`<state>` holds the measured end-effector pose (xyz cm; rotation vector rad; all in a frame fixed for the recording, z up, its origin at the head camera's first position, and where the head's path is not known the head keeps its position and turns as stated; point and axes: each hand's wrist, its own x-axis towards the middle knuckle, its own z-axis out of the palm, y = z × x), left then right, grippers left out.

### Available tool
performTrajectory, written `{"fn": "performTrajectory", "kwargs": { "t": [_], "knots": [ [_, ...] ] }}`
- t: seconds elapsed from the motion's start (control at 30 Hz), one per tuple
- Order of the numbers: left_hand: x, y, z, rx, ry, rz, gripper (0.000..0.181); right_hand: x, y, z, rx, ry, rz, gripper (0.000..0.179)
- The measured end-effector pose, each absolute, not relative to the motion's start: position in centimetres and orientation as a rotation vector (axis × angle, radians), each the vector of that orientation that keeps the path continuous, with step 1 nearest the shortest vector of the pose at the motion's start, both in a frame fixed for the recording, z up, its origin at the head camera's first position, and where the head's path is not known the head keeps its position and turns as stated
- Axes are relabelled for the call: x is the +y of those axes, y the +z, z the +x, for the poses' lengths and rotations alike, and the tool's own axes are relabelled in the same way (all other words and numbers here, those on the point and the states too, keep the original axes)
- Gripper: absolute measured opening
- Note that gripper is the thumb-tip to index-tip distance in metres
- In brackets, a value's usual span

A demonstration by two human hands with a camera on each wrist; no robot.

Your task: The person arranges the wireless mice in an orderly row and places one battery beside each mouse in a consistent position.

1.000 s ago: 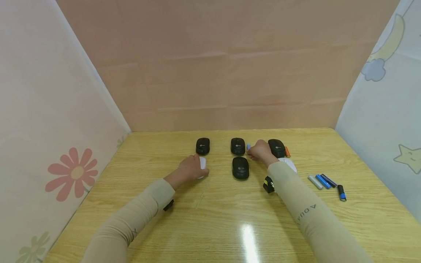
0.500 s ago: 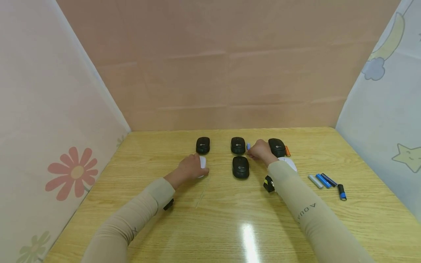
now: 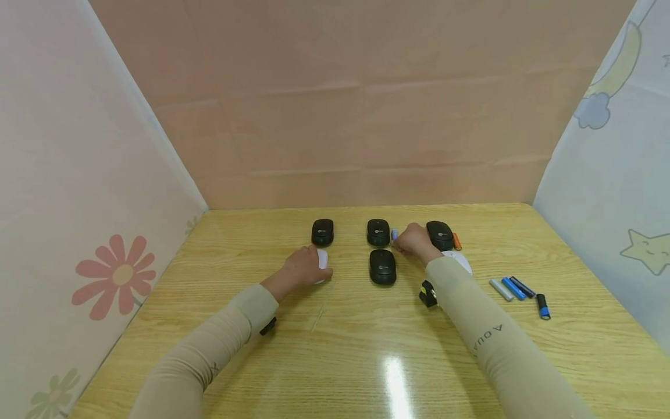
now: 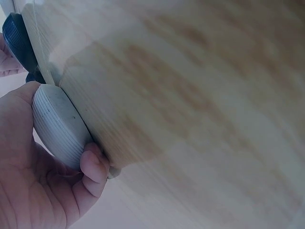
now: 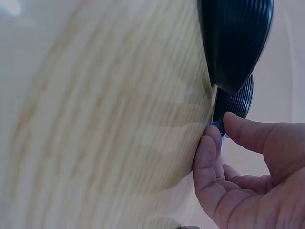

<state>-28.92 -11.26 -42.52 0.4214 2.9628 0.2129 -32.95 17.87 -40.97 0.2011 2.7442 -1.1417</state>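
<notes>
My left hand point(image 3: 305, 267) grips a white computer mouse point(image 4: 62, 126) on the table, its thumb on one side and curled fingers on the other. In the head view the hand covers much of the white mouse point(image 3: 323, 266). At the right, my right hand point(image 3: 415, 240) pinches the near end of a small blue battery point(image 3: 394, 234) between thumb and forefinger. That end of the battery point(image 5: 218, 126) shows between the fingertips in the right wrist view. A black mouse point(image 3: 378, 232) stands just left of the battery, and another black mouse point(image 3: 382, 267) sits nearer.
More black mice stand at the back, one left point(image 3: 323, 231) and one right point(image 3: 440, 235), with an orange battery point(image 3: 458, 241) beside the right one. A second white mouse point(image 3: 460, 262) lies partly under my right sleeve. Several batteries point(image 3: 513, 288) and a black-and-blue cylinder point(image 3: 543, 306) lie at right.
</notes>
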Motion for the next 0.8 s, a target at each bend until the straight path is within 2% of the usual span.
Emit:
{"fn": "performTrajectory", "kwargs": {
  "t": [0.47, 0.8],
  "knots": [
    [-11.1, -42.1, -28.7, 2.964, 0.218, 0.414, 0.07, 18.0, -40.7, -32.6, 2.736, -1.136, 0.19, 0.021],
    [-11.1, -42.3, -28.8, 2.974, 0.222, 0.417, 0.068, 18.8, -38.6, -31.3, 2.775, -1.057, 0.061, 0.026]
  ]
}}
